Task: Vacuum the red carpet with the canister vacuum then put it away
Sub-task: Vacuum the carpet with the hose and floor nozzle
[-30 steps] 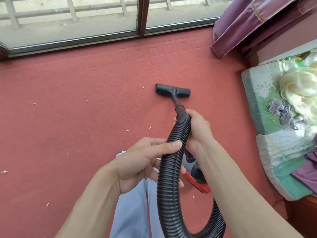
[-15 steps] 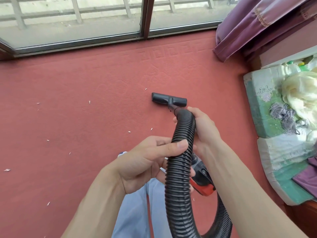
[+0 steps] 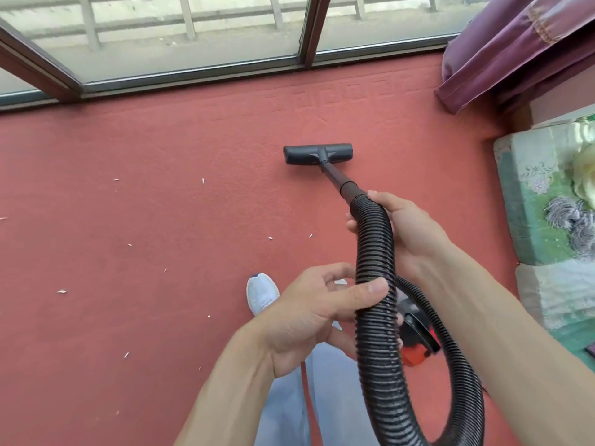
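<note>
The red carpet [image 3: 161,220] fills the floor, dotted with several small white scraps [image 3: 61,291]. A black floor nozzle [image 3: 317,153] lies flat on it ahead of me, joined by a short black tube to a ribbed black hose [image 3: 375,284]. My right hand [image 3: 405,233] grips the hose at its top end near the tube. My left hand [image 3: 322,313] holds the hose lower down, thumb across it. The red and black canister [image 3: 417,341] sits on the carpet behind the hose, mostly hidden.
A sliding glass window with a dark frame [image 3: 193,82] runs along the carpet's far edge. Purple curtain [image 3: 515,49] hangs at the top right. Green patterned cushions [image 3: 544,201] line the right side. My white shoe [image 3: 261,293] stands on the carpet below the nozzle.
The nozzle has been pushed forward over the carpet and more of the tube shows. My right hand has moved up and right with the hose, and my shoe has come into view.
</note>
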Available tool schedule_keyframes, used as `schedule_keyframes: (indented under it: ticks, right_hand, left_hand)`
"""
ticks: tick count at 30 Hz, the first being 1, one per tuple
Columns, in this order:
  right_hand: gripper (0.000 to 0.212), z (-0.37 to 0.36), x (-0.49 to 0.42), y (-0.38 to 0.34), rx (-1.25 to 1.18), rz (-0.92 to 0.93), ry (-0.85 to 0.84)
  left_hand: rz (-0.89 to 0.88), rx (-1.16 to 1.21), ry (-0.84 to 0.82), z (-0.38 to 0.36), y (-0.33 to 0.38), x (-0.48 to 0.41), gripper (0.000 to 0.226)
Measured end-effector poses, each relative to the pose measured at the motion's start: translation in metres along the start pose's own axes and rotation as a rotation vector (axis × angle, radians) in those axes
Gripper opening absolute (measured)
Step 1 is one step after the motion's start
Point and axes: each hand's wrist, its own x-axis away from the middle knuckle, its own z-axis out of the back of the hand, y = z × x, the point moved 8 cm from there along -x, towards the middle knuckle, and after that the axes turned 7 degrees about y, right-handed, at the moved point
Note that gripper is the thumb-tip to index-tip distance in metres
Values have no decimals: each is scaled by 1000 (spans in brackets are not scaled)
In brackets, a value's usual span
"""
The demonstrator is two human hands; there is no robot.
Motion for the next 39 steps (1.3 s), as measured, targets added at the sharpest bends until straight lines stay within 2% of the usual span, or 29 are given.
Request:
schedule_keyframes:
  ticks: [4, 6, 9, 12, 14, 16, 20, 22, 25, 28, 31, 34, 39]
  right_hand:
    - [29, -22, 5, 30, 57, -89, -36]
    - [36, -33, -2, 31, 48, -35, -27]
    - [47, -45, -16, 25, 88, 56, -8]
    - [42, -49, -24, 18, 151, 81, 14]
    - [39, -48, -20, 11, 199, 91, 22]
    - [32, -45, -12, 3, 262, 104, 9]
    - [19, -27, 12, 4, 327, 89, 0]
    - [21, -16, 15, 16, 386, 35, 0]
    - [36, -6, 8, 35, 482, -93, -26]
    - [28, -8, 0, 46, 492, -160, -91]
    - [27, -14, -14, 47, 443, -132, -109]
    - [40, -17, -24, 47, 406, -67, -87]
    - [45, 6, -15, 53, 434, -40, -84]
  left_hand:
    - [-13, 16, 24, 14, -11, 13, 26]
    - [-44, 54, 72, 23, -11, 16, 23]
    - [-77, 112, 255, 39, -10, 12, 41]
    - [-84, 166, 397, 43, -12, 7, 54]
    - [-85, 192, 379, 38, -13, 9, 57]
    - [-103, 187, 287, 32, -10, 16, 56]
    - [-122, 167, 95, 17, -13, 34, 32]
    - [-106, 151, 98, 18, -22, 38, 32]
    - [-79, 84, 122, 21, -35, 39, 29]
    - [-61, 80, 189, 27, -43, 36, 27]
    - [-81, 111, 296, 34, -44, 27, 35]
    - [-109, 70, 362, 38, -46, 17, 42]
    - [-131, 56, 258, 16, -63, 27, 30]
